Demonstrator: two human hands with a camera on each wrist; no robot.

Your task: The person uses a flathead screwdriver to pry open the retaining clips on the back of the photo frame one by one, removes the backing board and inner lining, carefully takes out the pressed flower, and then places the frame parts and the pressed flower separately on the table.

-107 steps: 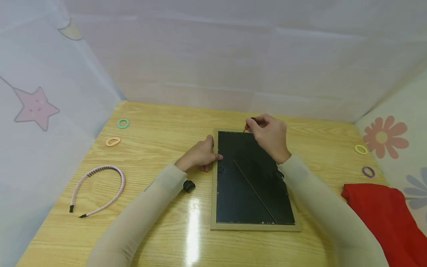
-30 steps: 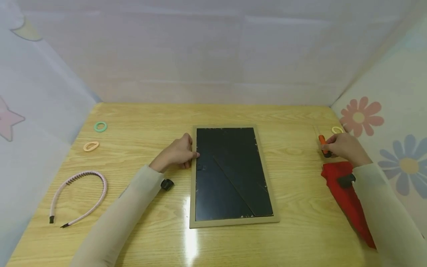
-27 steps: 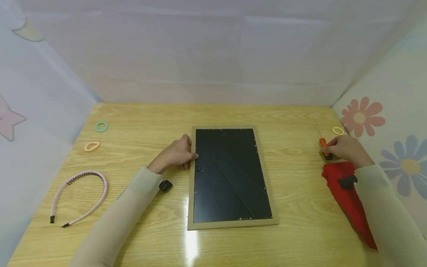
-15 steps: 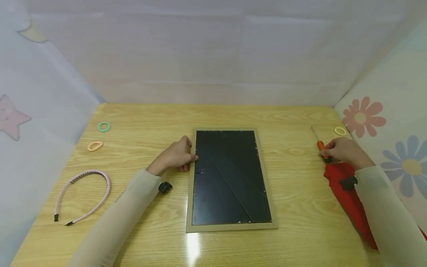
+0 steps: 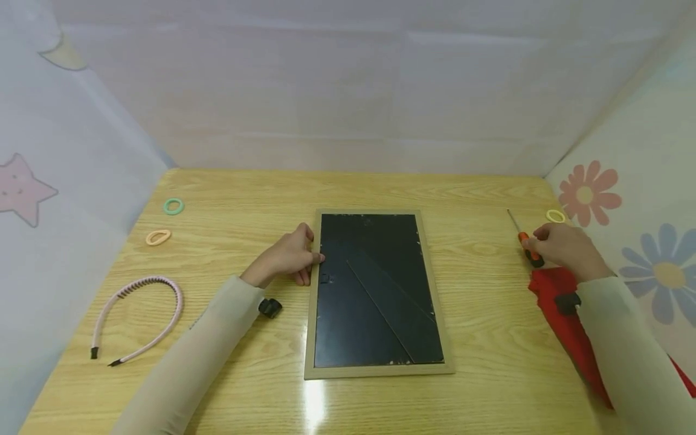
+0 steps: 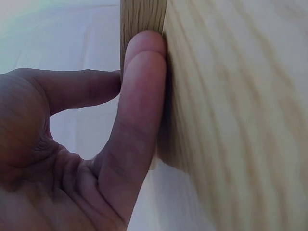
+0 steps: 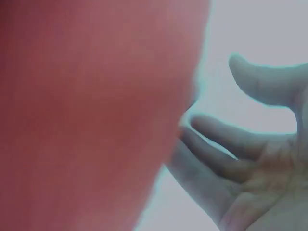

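Tabletop [image 5: 478, 181]: pale wood with a glossy finish, so you could judge that flat things would slide on it easily.
Picture frame [image 5: 377, 294]: it lay face down in the middle of the tabletop, black backing and folded stand upward. You could expect it to be stiff and fairly light, with glass probably underneath, so fragile. The wooden rim along the long edges looked like the best place for you to take hold.
Red cloth [image 5: 571, 320]: soft and limp, it lay under your right forearm at the right edge.
Left hand [image 5: 287, 257]: it rested on the tabletop against the frame's left rim, fingers loosely extended and touching the edge, gripping nothing. The left wrist view showed a straight finger [image 6: 137, 120] pressed along wood.
Right hand [image 5: 562, 244]: it sat at the right side, fingers relaxed and spread in the wrist view, touching the screwdriver rather than closing round it.
Screwdriver [image 5: 526, 241]: small, rigid and light, orange and black handle with a thin shaft pointing away from you. It could roll; the handle was where you should grasp it.
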